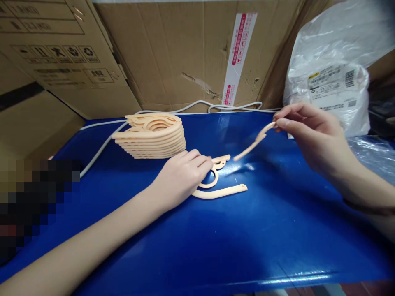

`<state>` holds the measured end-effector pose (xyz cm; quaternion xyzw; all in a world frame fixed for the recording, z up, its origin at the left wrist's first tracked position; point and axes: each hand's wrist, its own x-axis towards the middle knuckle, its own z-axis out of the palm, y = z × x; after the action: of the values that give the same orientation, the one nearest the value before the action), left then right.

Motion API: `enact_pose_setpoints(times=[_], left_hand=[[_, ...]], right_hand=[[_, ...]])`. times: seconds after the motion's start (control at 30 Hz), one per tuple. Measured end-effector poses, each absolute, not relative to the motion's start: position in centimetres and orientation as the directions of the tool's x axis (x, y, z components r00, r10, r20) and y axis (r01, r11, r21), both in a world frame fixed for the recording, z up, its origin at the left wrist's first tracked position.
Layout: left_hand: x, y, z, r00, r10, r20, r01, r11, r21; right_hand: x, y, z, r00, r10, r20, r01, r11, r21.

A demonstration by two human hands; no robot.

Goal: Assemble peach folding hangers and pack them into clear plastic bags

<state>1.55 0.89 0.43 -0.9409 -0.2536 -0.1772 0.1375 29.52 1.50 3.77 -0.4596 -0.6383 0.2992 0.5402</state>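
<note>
My left hand [187,174] presses down on a peach plastic hanger piece [220,191] lying on the blue table, its fingers closed over one end. A ring, a short straight bar and a longer curved arm with a small hole at its tip stick out from under the fingers. Raised above the table on the right, my right hand [308,127] pinches a slim curved hanger arm [254,143] of the same plastic between thumb and fingers. Its free end slants down to the left, apart from the piece below. Beyond my left hand stands a neat stack of matching folded hangers [154,137].
Cardboard boxes [179,53] line the back of the blue table [197,246]. A white cable [101,156] runs along the rear edge and down the left. At the back right sits a white plastic parcel bag [327,78] with a label. A blurred patch covers the left edge.
</note>
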Motion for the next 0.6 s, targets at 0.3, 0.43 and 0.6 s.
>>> enact_pose_setpoints(times=[0.3, 0.43, 0.6], left_hand=[[0.9, 1.9, -0.2, 0.71, 0.499, 0.497, 0.642, -0.749, -0.164], [1.3, 1.1, 0.3, 0.686, 0.527, 0.501, 0.637, -0.768, -0.065], [2.6, -0.8, 1.0, 0.747, 0.567, 0.346, 0.52, -0.823, 0.227]], right_hand=[[29.1, 0.5, 3.2, 0.01, 0.999, 0.048, -0.009, 0.049, -0.999], [28.8, -0.2, 3.3, -0.067, 0.994, 0.089, 0.217, 0.102, -0.971], [28.7, -0.5, 2.3, -0.278, 0.947, 0.163, 0.537, 0.294, -0.79]])
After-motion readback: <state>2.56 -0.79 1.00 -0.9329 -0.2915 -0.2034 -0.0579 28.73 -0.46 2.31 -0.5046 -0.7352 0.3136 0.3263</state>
